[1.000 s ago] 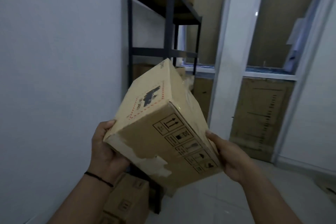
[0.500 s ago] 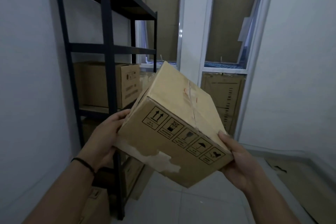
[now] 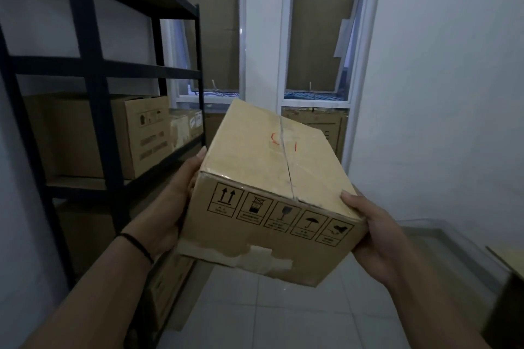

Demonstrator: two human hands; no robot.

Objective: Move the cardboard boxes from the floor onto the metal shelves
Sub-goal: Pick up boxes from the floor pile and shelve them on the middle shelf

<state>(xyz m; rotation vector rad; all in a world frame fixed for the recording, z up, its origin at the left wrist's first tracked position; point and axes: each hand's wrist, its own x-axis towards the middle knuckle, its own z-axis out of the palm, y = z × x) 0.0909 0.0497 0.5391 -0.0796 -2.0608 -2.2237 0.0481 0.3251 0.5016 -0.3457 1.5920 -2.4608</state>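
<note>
Tan cardboard fills the middle of your view: the cardboard box (image 3: 272,190) is in the air between your two hands, just to the right of the black metal shelves (image 3: 93,73) and above the pale tiled floor (image 3: 255,317). Its long axis runs away from you toward the window (image 3: 312,37), with the far end tipped a little higher and the taped seam on top; the short end with the row of handling symbols faces you, arrows pointing up. Your left hand (image 3: 173,207) presses flat along the left side, fingers straight, though most of the palm is hidden behind the box. Your right hand (image 3: 374,235) cups the near right corner, thumb curled over the top edge, its fingers out of sight underneath. On the shelves sits a large carton (image 3: 136,133) whose print is too blurred to read, and lower boxes are dim and partly cut off.
</note>
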